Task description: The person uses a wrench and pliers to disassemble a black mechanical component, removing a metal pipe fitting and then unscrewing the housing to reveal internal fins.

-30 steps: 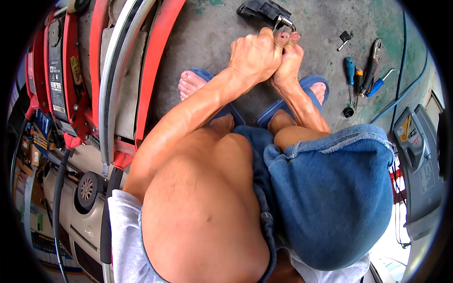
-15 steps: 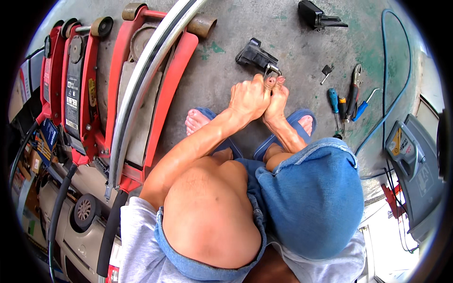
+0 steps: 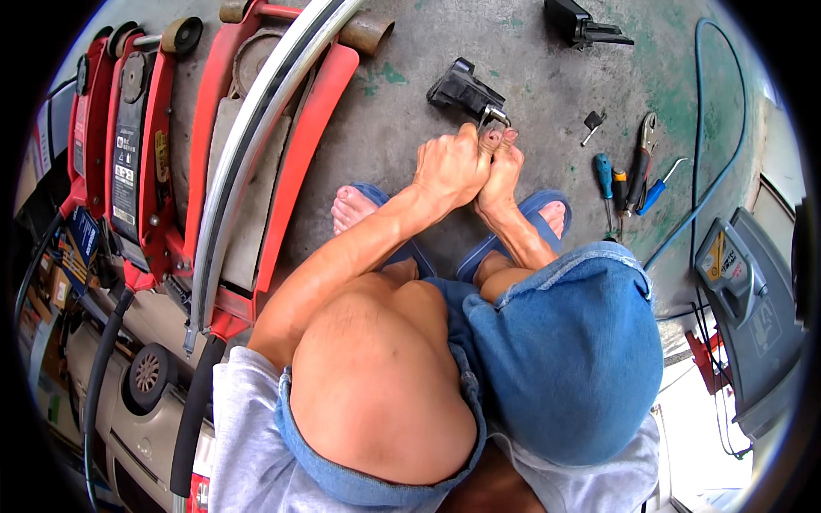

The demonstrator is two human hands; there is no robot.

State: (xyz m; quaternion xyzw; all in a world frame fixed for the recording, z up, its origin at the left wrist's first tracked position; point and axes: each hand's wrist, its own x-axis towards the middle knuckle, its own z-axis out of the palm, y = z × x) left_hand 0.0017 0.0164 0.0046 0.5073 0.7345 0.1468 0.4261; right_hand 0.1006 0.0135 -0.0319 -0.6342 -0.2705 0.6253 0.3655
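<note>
Both hands, left [image 3: 451,171] and right [image 3: 499,178], curl together, clamped on a metal bracket [image 3: 494,111] at a black part [image 3: 464,89].

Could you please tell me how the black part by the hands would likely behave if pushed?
The black part is probably stiff, as its edges look crisp. It seems unlikely to roll, given its blocky shape. It may swing round if pushed at the metal loop, which sits at one end.

I see red jacks [image 3: 128,154] side by side on my left — a beige car [image 3: 141,432] shows lower down. Right of centre, pliers [image 3: 640,171] lie between two screwdrivers [image 3: 604,175] and a blue-handled pick [image 3: 652,197] — beyond them, a blue hose [image 3: 742,120] curves across the floor [image 3: 539,154] toward a grey casing [image 3: 774,342]
</note>
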